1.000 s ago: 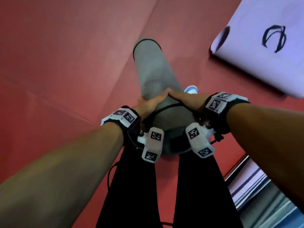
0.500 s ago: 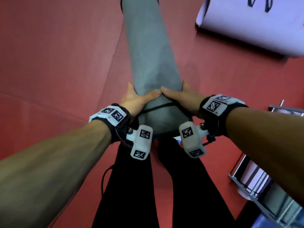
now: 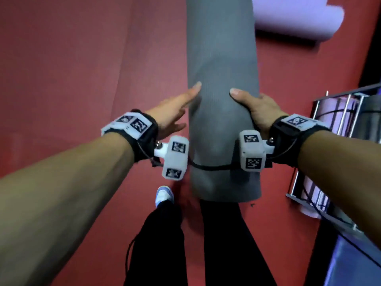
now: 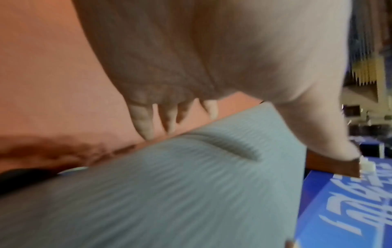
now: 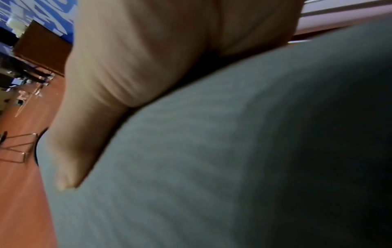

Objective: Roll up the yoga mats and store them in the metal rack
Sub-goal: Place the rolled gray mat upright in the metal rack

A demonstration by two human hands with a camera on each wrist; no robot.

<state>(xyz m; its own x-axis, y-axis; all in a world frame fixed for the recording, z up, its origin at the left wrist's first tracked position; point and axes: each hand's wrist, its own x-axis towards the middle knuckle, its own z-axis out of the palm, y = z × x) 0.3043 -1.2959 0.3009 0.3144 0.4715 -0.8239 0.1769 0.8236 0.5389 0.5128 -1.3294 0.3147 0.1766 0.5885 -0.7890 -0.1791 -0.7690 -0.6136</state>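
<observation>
Head view, right hand (image 3: 254, 107): wrapped round the right side of the rolled grey ribbed yoga mat (image 3: 222, 100), thumb on top, carrying most of the weight I'd say.
Left hand (image 3: 173, 112): fingers straight, flat against the roll's left side, steadying rather than gripping.
Grey mat: held up off the red floor mat (image 3: 82, 69), thin black strap (image 3: 212, 167) round its near end so it stays rolled.
Metal rack (image 3: 338, 145): just right of the roll, mats already inside, probably where this goes.
Purple rolled mat (image 3: 294, 17): on the floor, not stored yet.
</observation>
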